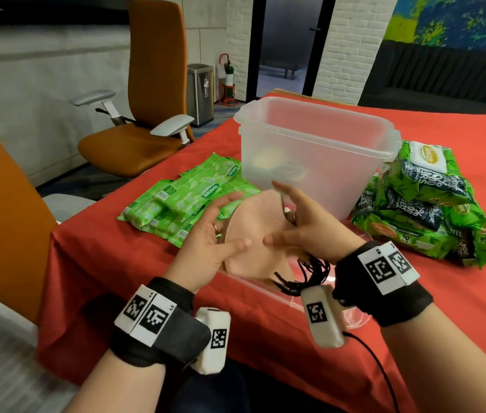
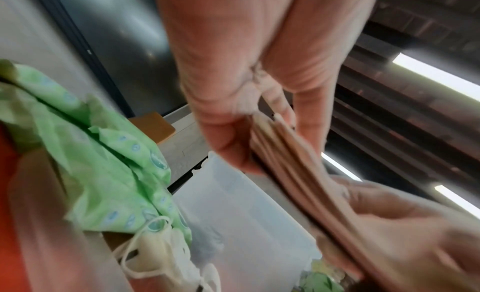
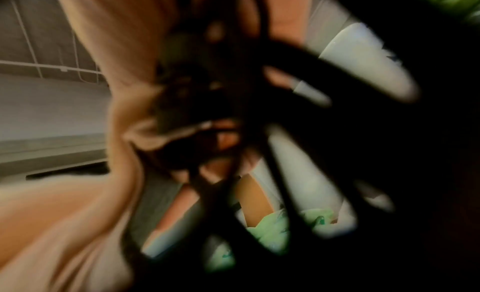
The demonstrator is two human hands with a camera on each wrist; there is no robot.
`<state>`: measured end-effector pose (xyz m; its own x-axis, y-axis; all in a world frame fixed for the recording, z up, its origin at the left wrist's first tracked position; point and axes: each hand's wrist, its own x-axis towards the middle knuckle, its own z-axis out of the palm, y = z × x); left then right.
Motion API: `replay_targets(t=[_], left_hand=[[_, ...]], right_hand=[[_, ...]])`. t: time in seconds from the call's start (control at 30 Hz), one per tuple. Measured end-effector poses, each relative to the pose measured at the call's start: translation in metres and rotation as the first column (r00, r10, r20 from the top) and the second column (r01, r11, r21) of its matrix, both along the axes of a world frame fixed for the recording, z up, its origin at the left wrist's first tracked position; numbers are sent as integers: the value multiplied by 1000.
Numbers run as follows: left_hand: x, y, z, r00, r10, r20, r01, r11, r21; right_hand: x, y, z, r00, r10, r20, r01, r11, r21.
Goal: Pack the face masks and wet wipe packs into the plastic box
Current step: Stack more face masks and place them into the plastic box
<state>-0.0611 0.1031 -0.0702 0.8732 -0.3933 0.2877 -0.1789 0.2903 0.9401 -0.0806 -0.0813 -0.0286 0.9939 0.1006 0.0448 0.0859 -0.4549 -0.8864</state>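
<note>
A stack of beige face masks [image 1: 258, 225] with black ear loops [image 1: 310, 272] hangs just above the table, in front of the clear plastic box [image 1: 319, 114]. My left hand [image 1: 223, 225] pinches the stack's left side, thumb on top and fingers behind. My right hand [image 1: 283, 216] grips the right side with its thumb on the front. The left wrist view shows the masks [image 2: 298, 173] edge-on between thumb and fingers. In the blurred right wrist view the ear loops [image 3: 233, 111] cover most of the picture. Pale and dark items show dimly through the box wall.
Small light-green wipe packs [image 1: 188, 198] lie left of the box, and large dark-green wipe packs [image 1: 423, 204] are piled on its right. A clear lid [image 1: 355, 320] lies under my right wrist. White masks [image 2: 155, 251] lie by the small packs. Orange chairs [image 1: 152, 84] stand left of the red table [image 1: 265, 338].
</note>
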Motion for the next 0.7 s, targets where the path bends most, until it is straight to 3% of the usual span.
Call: replay_targets(t=[0.1,0.23,0.47,0.6,0.67,0.7], left_hand=[[-1,4,-4,994,-103,17,100,985,139],[0,8,-11,993,-87,-82,101,978,184],[11,18,-16,977,179,-117,-154,968,196],[14,29,-18,971,220,-97,-189,949,254],[14,32,-19,969,224,-104,-189,944,272],[14,33,-20,967,227,-118,-188,943,276]], right_hand=[[0,1,3,994,54,-96,-70,983,-169],[-2,4,2,970,124,-207,-169,962,-216],[9,-10,-3,969,62,-239,-101,983,-153],[27,-25,6,983,-65,-173,54,996,-72],[44,-34,6,981,-170,-90,133,937,-322],[54,-38,3,977,-201,-69,143,861,-487]])
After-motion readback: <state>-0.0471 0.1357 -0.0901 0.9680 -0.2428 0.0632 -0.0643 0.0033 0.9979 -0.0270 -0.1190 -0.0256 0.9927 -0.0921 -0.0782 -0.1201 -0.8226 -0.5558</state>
